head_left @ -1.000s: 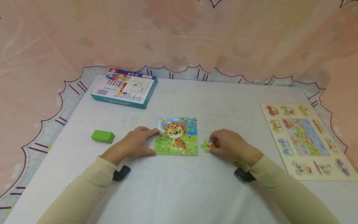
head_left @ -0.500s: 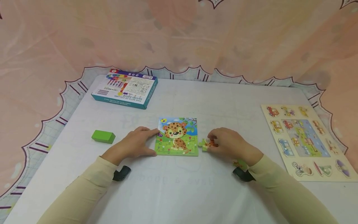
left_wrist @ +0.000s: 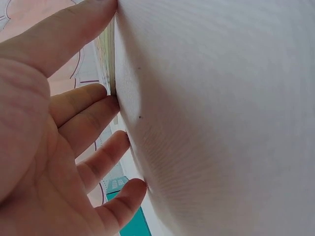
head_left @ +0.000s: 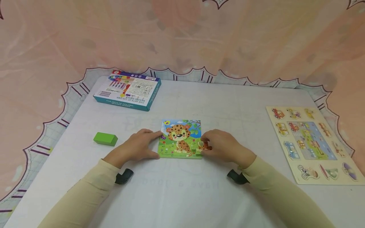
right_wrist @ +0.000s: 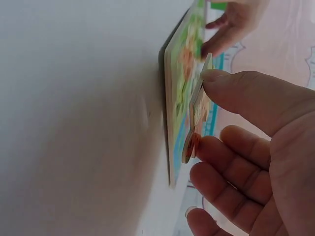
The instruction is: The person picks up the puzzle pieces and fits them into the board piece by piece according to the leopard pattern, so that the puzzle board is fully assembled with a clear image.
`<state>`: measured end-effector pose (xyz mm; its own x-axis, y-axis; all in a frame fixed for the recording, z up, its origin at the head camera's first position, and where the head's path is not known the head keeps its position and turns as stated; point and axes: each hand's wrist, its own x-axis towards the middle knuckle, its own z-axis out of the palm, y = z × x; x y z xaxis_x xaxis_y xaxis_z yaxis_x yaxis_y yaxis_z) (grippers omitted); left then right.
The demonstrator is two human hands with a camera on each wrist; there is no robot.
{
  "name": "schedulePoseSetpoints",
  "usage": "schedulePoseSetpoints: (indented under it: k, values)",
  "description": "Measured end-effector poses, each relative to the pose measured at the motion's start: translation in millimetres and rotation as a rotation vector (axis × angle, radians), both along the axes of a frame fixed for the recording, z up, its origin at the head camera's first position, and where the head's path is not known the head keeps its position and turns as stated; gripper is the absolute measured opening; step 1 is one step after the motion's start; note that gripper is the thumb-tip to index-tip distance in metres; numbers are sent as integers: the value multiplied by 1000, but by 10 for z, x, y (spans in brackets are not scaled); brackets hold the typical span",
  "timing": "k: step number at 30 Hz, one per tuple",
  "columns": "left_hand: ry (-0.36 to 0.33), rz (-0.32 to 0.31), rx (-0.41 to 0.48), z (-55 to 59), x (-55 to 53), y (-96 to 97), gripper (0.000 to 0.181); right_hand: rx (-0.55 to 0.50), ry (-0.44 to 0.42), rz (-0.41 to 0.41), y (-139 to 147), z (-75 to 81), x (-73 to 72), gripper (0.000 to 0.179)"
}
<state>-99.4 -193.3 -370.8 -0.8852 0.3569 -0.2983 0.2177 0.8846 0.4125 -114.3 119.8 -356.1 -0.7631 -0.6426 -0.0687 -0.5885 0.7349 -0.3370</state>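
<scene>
A square leopard puzzle (head_left: 182,139) lies in the middle of the white table. My left hand (head_left: 139,144) rests at its left side, thumb and index finger spread against the edge. In the left wrist view the fingertips (left_wrist: 112,104) touch the puzzle's stacked edge, the fingers fairly straight. My right hand (head_left: 223,145) pinches a small puzzle piece (head_left: 203,147) between thumb and fingers, over the puzzle's lower right edge. In the right wrist view that puzzle piece (right_wrist: 199,108) is tilted and held just above the puzzle surface.
A green block (head_left: 105,139) lies left of my left hand. A teal-edged box (head_left: 127,90) stands at the back left. On the right lies a pale wooden peg board (head_left: 316,145) with vehicle pictures. A patterned curtain (head_left: 182,38) hangs behind the table.
My right hand has moved left with the puzzle piece, from beside the puzzle to over its right edge. The loose piece near my right wrist is now mostly hidden. The left hand stays put.
</scene>
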Motion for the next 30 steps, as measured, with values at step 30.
schedulePoseSetpoints:
  k: [30]
  values:
    - [12,-6,-3,-13,-13,-4,83,-7,-9,54,-527,-96,-49,35]
